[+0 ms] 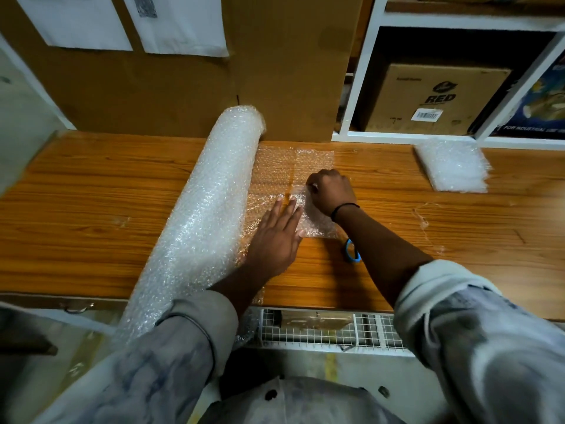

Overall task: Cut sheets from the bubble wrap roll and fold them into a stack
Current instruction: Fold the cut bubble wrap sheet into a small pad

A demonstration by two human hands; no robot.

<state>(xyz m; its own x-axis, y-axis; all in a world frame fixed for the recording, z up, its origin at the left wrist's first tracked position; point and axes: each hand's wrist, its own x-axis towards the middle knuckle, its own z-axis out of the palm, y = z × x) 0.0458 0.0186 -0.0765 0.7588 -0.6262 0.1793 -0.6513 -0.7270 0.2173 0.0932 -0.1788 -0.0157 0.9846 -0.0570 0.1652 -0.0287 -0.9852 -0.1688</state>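
The large roll of clear bubble wrap (201, 215) lies across the orange-brown wooden counter (91, 209), its near end overhanging the front edge. A thin loose sheet (275, 172) runs from it flat to the right. The person's left hand (275, 240) lies open and flat on that sheet just beside the roll, fingers spread, pinning it down and gripping nothing. The right hand (331, 191) is curled into a fist at the sheet's right part, its grip closed on bunched film; whether it also holds a tool cannot be told. A blue looped handle (352, 251), probably of scissors, shows on the counter under the right forearm.

The film looks very light, soft and slippery, likely to slide or crumple unless pressed flat. The best hold is probably at the free edge or corners, with a flat palm near the roll as anchor.

A stack of folded bubble wrap sheets (454, 165) rests well apart at the far right of the counter. Behind it, a white shelf compartment (363, 87) holds a brown cardboard box printed "RED" (434, 99). Below the counter's front edge a wire mesh tray (308, 332) holds something indistinct.
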